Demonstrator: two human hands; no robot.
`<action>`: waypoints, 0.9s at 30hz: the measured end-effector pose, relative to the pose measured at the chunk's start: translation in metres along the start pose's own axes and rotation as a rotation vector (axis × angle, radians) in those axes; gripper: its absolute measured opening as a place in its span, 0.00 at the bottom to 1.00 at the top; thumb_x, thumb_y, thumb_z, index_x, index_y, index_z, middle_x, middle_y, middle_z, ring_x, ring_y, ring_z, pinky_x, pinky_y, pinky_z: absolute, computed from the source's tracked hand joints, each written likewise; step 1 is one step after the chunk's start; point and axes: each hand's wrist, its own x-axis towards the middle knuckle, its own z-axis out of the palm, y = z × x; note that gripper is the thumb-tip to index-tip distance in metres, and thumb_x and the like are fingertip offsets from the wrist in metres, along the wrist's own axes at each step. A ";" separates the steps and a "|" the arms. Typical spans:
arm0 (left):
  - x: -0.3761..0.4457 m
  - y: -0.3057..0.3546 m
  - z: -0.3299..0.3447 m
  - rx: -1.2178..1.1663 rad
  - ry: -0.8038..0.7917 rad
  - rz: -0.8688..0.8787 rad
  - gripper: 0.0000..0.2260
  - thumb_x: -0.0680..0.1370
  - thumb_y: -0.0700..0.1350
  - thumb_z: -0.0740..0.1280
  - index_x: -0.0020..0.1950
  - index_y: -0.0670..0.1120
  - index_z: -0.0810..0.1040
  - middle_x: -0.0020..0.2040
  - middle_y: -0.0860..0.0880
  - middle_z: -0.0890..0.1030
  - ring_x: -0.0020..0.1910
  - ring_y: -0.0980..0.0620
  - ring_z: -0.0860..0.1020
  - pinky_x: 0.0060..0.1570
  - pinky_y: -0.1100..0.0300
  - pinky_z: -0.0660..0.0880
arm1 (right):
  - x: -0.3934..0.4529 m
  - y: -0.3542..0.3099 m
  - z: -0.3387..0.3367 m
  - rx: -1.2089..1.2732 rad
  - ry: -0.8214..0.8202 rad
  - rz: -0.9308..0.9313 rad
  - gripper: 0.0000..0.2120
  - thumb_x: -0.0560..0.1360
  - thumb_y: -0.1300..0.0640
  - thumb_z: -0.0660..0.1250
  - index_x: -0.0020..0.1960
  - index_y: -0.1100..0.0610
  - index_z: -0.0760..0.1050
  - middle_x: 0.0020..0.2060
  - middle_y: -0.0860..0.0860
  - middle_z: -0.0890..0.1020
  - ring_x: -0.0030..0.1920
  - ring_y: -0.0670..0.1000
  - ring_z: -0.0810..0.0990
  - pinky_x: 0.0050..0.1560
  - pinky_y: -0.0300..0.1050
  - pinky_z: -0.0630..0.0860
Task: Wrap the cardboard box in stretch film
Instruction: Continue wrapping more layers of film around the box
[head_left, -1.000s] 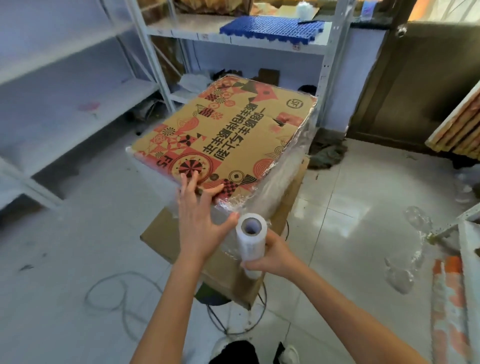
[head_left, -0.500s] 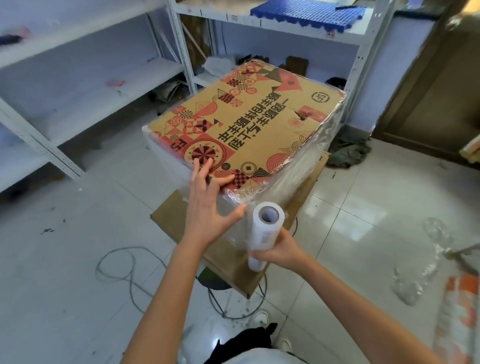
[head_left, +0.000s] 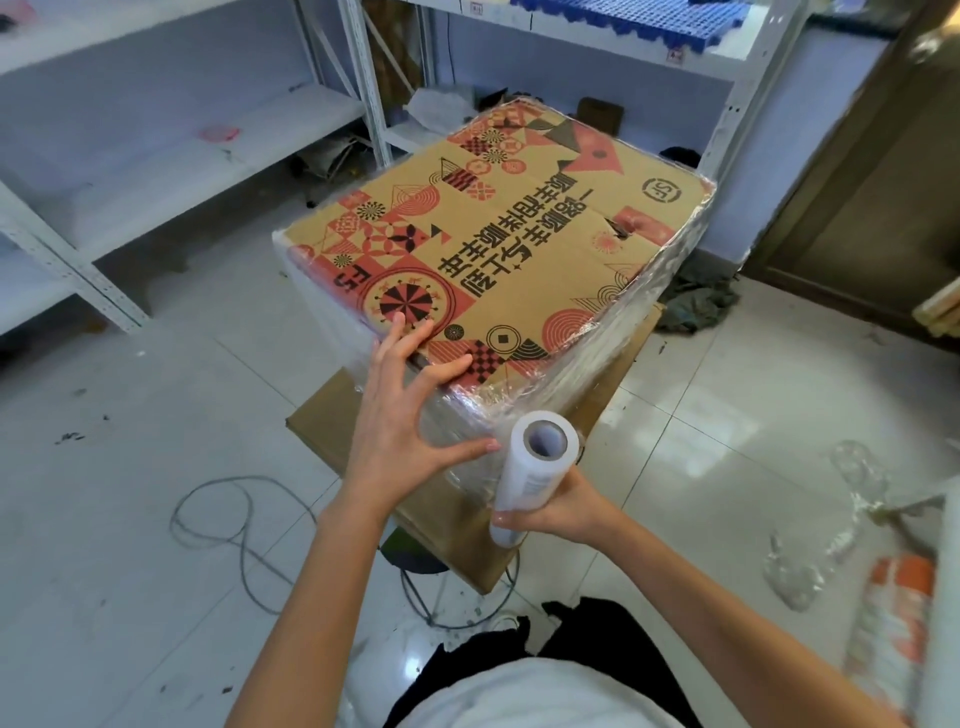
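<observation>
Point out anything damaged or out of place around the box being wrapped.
The cardboard box has a small tear in its top near the far right edge. Crumpled stretch film scraps lie loose on the floor to the right, and a cable loops across the tiles on the left.

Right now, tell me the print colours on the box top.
Red and black geometric patterns on brown cardboard box, clearest in the head view.

Box (head_left: 498, 260) atop flat cardboard (head_left: 457, 519); roll (head_left: 535, 478) at near-right corner; shelving (head_left: 156, 156) behind.
</observation>
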 end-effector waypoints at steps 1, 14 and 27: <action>0.001 -0.001 0.001 -0.017 0.014 -0.001 0.31 0.65 0.66 0.70 0.64 0.57 0.70 0.74 0.47 0.61 0.77 0.48 0.49 0.71 0.36 0.52 | 0.000 -0.001 -0.001 -0.009 -0.019 0.003 0.28 0.63 0.68 0.78 0.53 0.46 0.72 0.46 0.42 0.78 0.47 0.32 0.77 0.47 0.29 0.73; -0.014 0.037 0.018 0.044 0.105 -0.399 0.31 0.64 0.64 0.69 0.66 0.66 0.66 0.78 0.53 0.48 0.77 0.50 0.49 0.70 0.40 0.55 | 0.011 0.010 -0.020 -0.141 -0.190 -0.063 0.30 0.64 0.61 0.78 0.62 0.51 0.71 0.54 0.43 0.78 0.52 0.31 0.74 0.51 0.29 0.71; 0.000 0.044 0.018 -0.182 0.201 -0.562 0.26 0.64 0.55 0.73 0.61 0.66 0.72 0.77 0.55 0.50 0.76 0.49 0.55 0.69 0.36 0.61 | 0.028 0.006 -0.034 -0.181 -0.169 -0.133 0.23 0.57 0.51 0.78 0.49 0.47 0.74 0.45 0.46 0.81 0.48 0.45 0.80 0.51 0.51 0.80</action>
